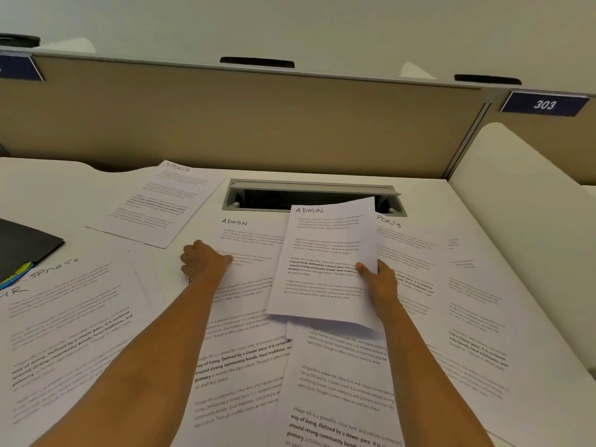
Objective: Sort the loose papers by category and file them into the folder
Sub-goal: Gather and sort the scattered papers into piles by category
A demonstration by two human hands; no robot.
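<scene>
While I reach across the desk (429, 198), right hand (380, 279): clamped on the lifted ADMIN sheet (325, 253), thumb on its face near the right edge, fingers behind it
lifted ADMIN sheet: raised off the pile and tilted, its top edge in front of the cable tray (312, 195)
left hand (203, 259): fingers curled, pinching the left edge of the flat ADMIN sheet (248, 240), thumb on top
flat ADMIN sheet: lying on the desk, right part hidden behind the lifted one
folder (25, 246): dark, at the far left edge of the desk, coloured tabs (17, 275) showing at its near corner, well apart from both my hands
back-left SPORTS sheet (154, 204): flat, skewed, between folder and cable tray
right-side SPORTS sheet (406, 253): flat, heading partly covered by the lifted sheet
HR sheet (64, 333): flat, near left, overlapping with another sheet
near sheets (245, 366): overlapping between and beneath my forearms, headings hidden
partition plate (545, 104): reads 303
</scene>
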